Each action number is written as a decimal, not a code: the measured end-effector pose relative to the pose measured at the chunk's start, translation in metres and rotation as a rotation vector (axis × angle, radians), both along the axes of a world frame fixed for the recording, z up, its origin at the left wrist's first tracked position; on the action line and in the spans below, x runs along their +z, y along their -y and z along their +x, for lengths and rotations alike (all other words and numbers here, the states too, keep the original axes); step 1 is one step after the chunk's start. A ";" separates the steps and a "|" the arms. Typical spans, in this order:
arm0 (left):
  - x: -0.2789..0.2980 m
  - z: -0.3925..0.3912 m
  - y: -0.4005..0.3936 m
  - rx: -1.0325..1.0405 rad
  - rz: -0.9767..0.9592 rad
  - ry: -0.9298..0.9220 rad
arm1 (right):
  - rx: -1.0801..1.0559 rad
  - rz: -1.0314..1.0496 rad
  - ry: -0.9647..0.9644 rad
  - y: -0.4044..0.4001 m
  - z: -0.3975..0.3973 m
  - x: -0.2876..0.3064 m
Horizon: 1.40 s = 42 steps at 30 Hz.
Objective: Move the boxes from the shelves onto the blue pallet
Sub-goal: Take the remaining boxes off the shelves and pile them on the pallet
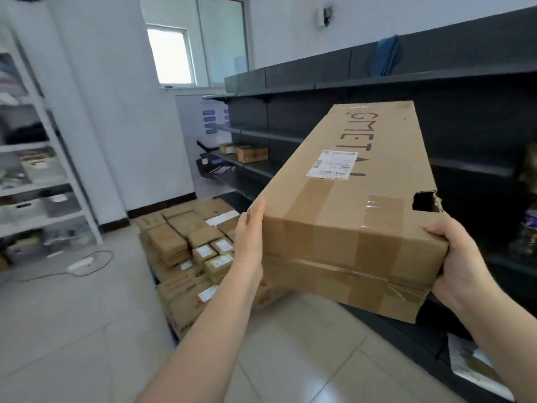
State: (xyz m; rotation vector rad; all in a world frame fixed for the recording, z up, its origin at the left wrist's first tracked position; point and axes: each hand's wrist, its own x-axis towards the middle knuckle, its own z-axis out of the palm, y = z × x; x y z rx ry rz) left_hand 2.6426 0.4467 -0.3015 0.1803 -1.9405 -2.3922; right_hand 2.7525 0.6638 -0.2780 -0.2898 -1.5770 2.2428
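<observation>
Long cardboard box [345,205] was carried in air btwn dark shelves [406,82] and stack of boxes [186,245] on floor (pallet itself hidden under them). Left hand [250,239] was pressed flat on near-left side, right hand [462,266] clamped round near-right corner. Looked bulky, prob. moderate wt; card dented, hole torn by right edge, tape glossy — grip under bottom edges, avoid hole.
</observation>
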 end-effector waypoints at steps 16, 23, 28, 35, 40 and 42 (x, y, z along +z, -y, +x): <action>-0.118 0.051 0.260 0.487 0.001 0.220 | 0.604 -0.025 0.348 0.223 -0.122 -0.121; -0.179 -0.030 0.274 0.628 0.017 0.329 | 0.750 0.036 0.453 0.254 -0.254 -0.191; -0.234 -0.132 0.273 0.721 0.064 0.423 | 0.878 0.028 0.549 0.262 -0.380 -0.241; -0.335 -0.260 0.276 0.800 0.041 0.498 | 0.933 0.150 0.670 0.281 -0.548 -0.346; -0.459 -0.330 0.279 0.845 -0.051 0.477 | 0.985 0.257 0.714 0.298 -0.623 -0.449; -0.506 -0.352 0.280 0.885 -0.057 0.488 | 0.994 0.270 0.759 0.302 -0.633 -0.498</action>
